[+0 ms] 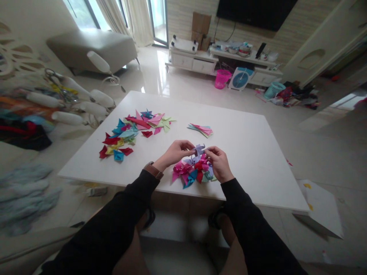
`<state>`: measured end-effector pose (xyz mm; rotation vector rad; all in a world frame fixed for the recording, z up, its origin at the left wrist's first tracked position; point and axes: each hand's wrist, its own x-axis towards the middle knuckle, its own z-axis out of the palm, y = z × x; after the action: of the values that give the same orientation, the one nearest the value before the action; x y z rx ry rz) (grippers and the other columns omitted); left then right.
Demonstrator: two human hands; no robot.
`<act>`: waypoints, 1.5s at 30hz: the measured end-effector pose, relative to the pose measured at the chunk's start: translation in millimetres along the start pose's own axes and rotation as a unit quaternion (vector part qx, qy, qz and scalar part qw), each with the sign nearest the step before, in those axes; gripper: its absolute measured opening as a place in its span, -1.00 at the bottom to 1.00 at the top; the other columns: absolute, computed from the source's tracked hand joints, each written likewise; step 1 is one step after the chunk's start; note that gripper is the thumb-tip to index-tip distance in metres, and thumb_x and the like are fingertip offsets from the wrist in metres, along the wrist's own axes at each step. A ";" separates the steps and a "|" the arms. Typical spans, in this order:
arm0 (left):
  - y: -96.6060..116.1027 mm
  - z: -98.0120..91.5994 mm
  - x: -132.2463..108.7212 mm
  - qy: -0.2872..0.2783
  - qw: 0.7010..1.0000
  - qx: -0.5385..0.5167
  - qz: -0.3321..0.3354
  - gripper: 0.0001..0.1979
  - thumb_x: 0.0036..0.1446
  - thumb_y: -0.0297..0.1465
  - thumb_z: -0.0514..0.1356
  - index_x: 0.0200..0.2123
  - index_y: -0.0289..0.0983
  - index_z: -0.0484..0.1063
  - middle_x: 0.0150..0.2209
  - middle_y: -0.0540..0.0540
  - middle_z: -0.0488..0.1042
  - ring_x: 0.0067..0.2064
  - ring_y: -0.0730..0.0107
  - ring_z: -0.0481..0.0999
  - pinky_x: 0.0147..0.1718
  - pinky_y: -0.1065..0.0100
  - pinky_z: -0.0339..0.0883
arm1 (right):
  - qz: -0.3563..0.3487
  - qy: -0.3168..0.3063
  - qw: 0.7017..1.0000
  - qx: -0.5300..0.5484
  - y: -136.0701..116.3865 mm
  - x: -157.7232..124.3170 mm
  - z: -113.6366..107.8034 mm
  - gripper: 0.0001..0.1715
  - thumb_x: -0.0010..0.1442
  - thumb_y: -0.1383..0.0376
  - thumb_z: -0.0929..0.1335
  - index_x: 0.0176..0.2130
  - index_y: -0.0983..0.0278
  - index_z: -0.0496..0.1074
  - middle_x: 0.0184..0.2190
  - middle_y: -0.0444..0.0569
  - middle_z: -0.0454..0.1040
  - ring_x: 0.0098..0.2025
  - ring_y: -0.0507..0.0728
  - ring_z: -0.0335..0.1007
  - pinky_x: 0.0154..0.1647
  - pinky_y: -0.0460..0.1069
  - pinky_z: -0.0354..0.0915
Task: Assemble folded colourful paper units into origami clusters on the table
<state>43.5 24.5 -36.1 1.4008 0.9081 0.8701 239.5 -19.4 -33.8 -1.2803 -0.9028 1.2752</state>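
A small purple folded-paper piece (198, 149) is pinched between my two hands above the table's near side. My left hand (178, 152) grips its left side with thumb and fingers closed. On the right, my right hand (218, 160) has its fingertips closed at the piece's other edge. Just below my hands lies a pile of origami pieces (186, 170) in pink, red, blue, purple and pale green. Further left, a bigger spread of folded paper shapes (124, 132) covers part of the table. A fanned stack of coloured paper strips (200, 130) rests beyond my hands.
The white table (246, 152) has its near edge close to my legs. A lamp with several white shades (97, 97) stands off its left side. A white box (322, 208) sits low by the right corner. Beyond are a pink basket (222, 79) and a cabinet (192, 61).
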 end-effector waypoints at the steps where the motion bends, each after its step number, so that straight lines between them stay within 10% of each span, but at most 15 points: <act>1: -0.4 -0.3 0.3 0.000 1.000 -0.001 -0.002 -0.62 -0.05 -0.20 0.45 -0.27 -0.37 0.57 -0.37 -0.12 0.58 -0.38 0.44 0.48 -0.39 0.40 0.31 | -0.001 0.005 1.000 0.004 0.3 0.6 0.4 -0.66 -0.13 0.11 0.56 -0.42 0.22 0.46 -0.56 -0.20 0.40 -0.52 0.02 0.28 -0.49 -0.06 0.16; 45: -5.1 4.7 2.9 -0.044 0.999 -0.025 -0.013 -0.67 0.05 -0.18 0.36 -0.30 -0.36 0.56 -0.36 -0.11 0.56 -0.36 0.42 0.50 -0.33 0.35 0.40 | -0.040 -0.017 0.998 -0.052 -1.7 -1.4 -3.3 -0.67 -0.07 0.12 0.57 -0.44 0.27 0.48 -0.61 -0.20 0.42 -0.54 0.02 0.28 -0.46 -0.06 0.18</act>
<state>48.8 25.2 -41.3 1.3719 0.8305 0.8007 242.8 -21.0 -32.3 -1.2932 -1.0462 1.2041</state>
